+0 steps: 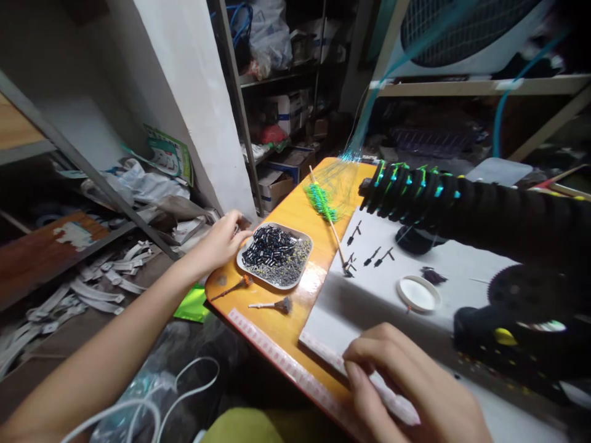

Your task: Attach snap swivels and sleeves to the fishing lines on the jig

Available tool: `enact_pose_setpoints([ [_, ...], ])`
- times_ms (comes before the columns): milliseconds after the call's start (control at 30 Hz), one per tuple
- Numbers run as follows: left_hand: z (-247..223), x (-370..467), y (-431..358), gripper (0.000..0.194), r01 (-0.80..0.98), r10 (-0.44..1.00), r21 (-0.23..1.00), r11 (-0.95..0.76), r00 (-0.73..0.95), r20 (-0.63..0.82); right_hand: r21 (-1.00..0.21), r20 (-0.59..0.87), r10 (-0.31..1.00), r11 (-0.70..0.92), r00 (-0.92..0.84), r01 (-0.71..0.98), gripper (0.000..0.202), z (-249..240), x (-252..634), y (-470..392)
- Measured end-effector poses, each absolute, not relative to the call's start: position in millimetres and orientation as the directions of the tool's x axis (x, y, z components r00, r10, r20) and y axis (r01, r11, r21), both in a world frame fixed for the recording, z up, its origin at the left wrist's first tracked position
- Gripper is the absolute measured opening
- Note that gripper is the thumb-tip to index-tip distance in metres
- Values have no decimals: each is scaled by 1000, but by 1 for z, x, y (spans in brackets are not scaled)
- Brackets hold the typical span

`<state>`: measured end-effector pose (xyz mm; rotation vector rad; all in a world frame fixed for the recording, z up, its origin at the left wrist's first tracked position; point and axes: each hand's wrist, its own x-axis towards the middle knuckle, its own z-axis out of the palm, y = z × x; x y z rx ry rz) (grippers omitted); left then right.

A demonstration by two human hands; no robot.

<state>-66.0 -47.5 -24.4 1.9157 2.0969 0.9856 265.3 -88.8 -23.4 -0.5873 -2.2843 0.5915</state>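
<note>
At the left edge of the orange table (295, 324), my left hand (227, 239) has curled fingers against the rim of a white tray (239, 263), gripping its left side. Short shiny black tubes (270, 245) fill the tray's back part, with small grey and yellowish pieces (281, 272) in front. My right hand (406, 381) is over the front edge of the white board (369, 320), thumb and index finger pinched together. Whatever is between them is too small or hidden to tell.
Two small brushes (272, 306) lie before the tray. A stick with green bristles (321, 200) rests behind it. Small black parts (354, 234) and a round white dish (419, 293) sit on the board. A dark ribbed machine (462, 209) spans the right; shelves (277, 80) stand behind.
</note>
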Motion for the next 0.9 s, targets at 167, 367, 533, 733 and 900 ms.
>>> enact_pose_setpoints([
  [167,-23,-57,-41,13,879,982,477,-12,-80,173,-587,508,568,779,-647,222,16,-26,265,-89],
  [367,-18,-51,-28,10,869,995,494,3,-54,88,-643,474,615,730,-630,229,13,-28,265,-91],
  [533,-9,-36,-38,5,822,980,568,23,-130,148,-708,437,669,668,-601,229,13,-26,265,-91],
  [733,-3,25,-108,12,452,1000,891,-25,18,19,-777,434,715,605,-548,174,14,-18,262,-93],
  [900,-25,75,-146,15,-290,978,942,167,169,-122,-791,428,719,591,-547,158,13,-15,265,-96],
])
